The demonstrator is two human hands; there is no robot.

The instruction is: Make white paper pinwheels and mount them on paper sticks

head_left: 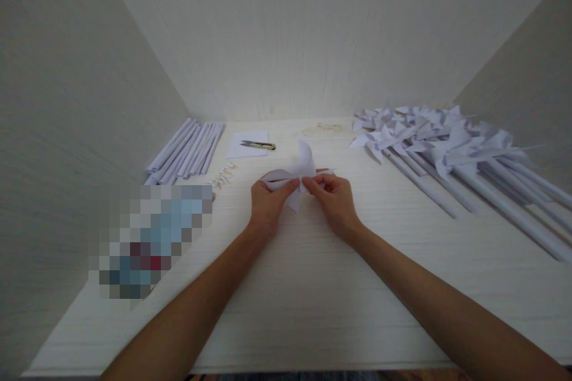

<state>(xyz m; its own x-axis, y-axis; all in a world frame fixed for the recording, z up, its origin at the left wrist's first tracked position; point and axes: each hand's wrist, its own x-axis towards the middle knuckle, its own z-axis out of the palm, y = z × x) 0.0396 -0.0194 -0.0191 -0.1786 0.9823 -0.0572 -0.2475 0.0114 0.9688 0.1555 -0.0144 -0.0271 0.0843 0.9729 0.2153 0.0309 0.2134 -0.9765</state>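
Between my two hands, over the middle of the table, is a white paper pinwheel (305,156) with curved blades. My left hand (267,197) is closed on its left side, the thumb pressed near the centre. From the other side my right hand (336,195) pinches the paper close to the centre, thumb against fingers. A thin pointed piece shows past the right fingers, too small to name. Parts of the paper are hidden behind my fingers.
Rolled paper sticks (190,149) lie at the back left. Thread snips (258,145) rest on white paper (236,147). Small white-tipped pieces (222,175) lie nearby, beside a pixelated area. Several finished pinwheels (456,149) on paper sticks are piled at right. Walls enclose the table (322,309).
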